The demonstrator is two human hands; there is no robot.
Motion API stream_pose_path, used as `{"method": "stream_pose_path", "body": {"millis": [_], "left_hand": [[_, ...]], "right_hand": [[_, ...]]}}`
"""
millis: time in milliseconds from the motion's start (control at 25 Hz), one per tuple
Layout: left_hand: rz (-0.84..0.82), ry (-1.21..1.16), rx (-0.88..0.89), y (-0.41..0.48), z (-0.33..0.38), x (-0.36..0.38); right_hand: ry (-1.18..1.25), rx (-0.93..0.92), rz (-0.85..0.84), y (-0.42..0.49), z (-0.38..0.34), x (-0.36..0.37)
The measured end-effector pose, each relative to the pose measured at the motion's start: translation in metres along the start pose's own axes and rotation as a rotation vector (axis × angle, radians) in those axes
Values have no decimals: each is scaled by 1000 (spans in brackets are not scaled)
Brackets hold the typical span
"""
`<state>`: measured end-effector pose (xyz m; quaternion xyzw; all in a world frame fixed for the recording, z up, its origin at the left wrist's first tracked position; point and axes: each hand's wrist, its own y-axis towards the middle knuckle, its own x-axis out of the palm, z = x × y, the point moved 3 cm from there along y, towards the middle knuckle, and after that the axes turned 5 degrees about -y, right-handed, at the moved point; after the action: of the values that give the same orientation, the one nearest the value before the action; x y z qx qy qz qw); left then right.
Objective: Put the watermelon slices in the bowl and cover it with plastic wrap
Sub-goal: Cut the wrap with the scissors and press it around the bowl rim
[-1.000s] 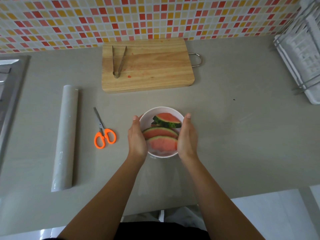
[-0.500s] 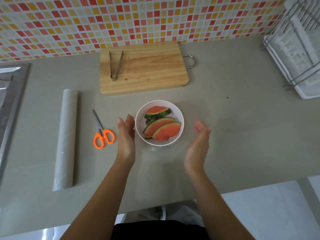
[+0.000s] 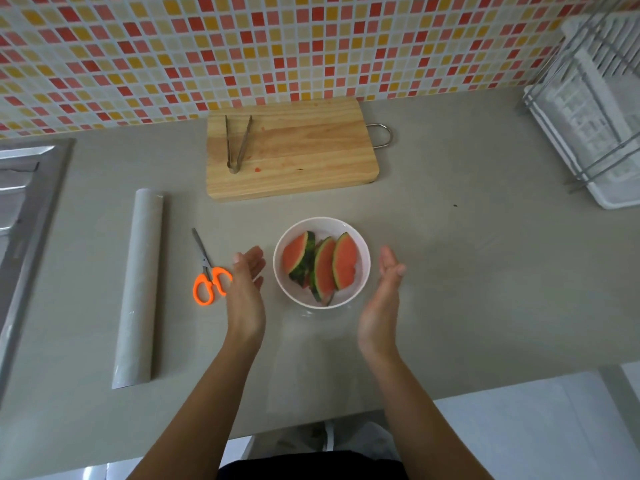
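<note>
White bowl [image 3: 322, 225] sits mid-table [image 3: 467, 271] with three watermelon slices [image 3: 323, 266] inside; left hand [image 3: 246, 289] and right hand [image 3: 382, 292] flank the bowl, each grip wide open and holding nothing; orange scissors [image 3: 207, 277] just left of the bowl, wrap roll [image 3: 140, 285] further left; cutting board [image 3: 294, 150] with tongs [image 3: 237, 143] behind the bowl.

Sink [image 3: 24, 202] cut by left picture edge; drying rack [image 3: 595, 109] cut by right edge. Plastic wrap over bowl [image 3: 322, 223] too transparent to confirm (faint sheen at near rim only)
</note>
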<state>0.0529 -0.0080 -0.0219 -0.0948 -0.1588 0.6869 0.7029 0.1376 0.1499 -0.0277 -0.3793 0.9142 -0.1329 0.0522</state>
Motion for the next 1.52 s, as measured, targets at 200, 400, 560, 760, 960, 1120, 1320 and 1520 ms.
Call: {"method": "stream_pose_path", "body": {"millis": [200,400,560,760,960,1120,1320,1520], "left_hand": [[48,119,9,-22,-12,-8],[50,61,137,13,7,-12],[-367,186,72,46,19,12],[-255,104,-81,53,5,18],[-477,328,-287,74,17,27],[-602,261,-303,84,30,33],[-578,271,-392,94,29,29],[-576,259,-434,94,30,30]], "right_hand": [[96,-11,-135,32,-18,10],[-89,-114,90,29,-17,-6],[-38,-34,-36,16,-3,8],[-128,245,-183,59,-8,18],[-778,254,-643,112,-39,27],[-826,347,-781,127,-45,42],[-878,460,-894,132,-45,55],[-878,539,-982,135,-49,65]]}}
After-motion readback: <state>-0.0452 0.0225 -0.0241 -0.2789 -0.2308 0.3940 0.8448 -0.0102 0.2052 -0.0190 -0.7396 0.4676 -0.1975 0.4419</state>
